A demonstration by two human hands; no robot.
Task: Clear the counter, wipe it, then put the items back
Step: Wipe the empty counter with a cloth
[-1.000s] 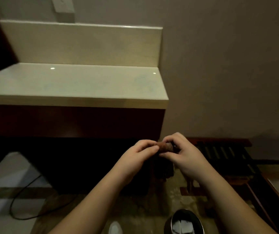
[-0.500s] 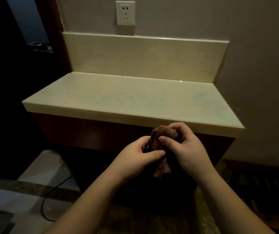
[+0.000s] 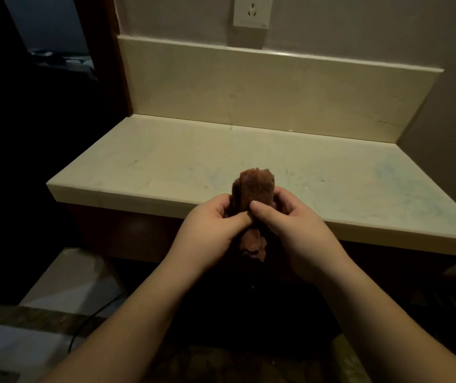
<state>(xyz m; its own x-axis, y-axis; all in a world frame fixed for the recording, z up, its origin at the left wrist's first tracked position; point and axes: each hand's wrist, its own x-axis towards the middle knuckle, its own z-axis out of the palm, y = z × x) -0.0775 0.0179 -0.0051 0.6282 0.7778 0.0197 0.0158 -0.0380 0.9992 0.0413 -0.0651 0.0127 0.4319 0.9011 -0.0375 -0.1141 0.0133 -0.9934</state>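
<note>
The person is holding a bunched brown cloth (image 3: pixel 254 193) between both hands, just above the near edge of the tabletop (image 3: pixel 166 164). The left hand (image 3: pixel 210 230) is gripping the cloth from its own side, fingers curled behind the fabric and the thumb lying across the front. The right hand (image 3: pixel 293 228) is pinching the cloth from the other side, its thumb pressing on the front right beside the left thumb, its fingers wrapping round the back. The cloth is standing roughly upright, its long axis running from a rumpled lower end hanging below the two thumbs up to a thicker wad rising above the fingers and leaning slightly away from the person.

Beyond the hands, the pale tabletop is stretching to both sides, showing faint bluish smears to the right of the right hand. A low backsplash (image 3: pixel 276 87) is rising behind it, well beyond the hands, and a white wall socket (image 3: pixel 252 11) is sitting above that. Below and to the left of the left forearm, a dark cable (image 3: pixel 88 322) is lying on the floor.
</note>
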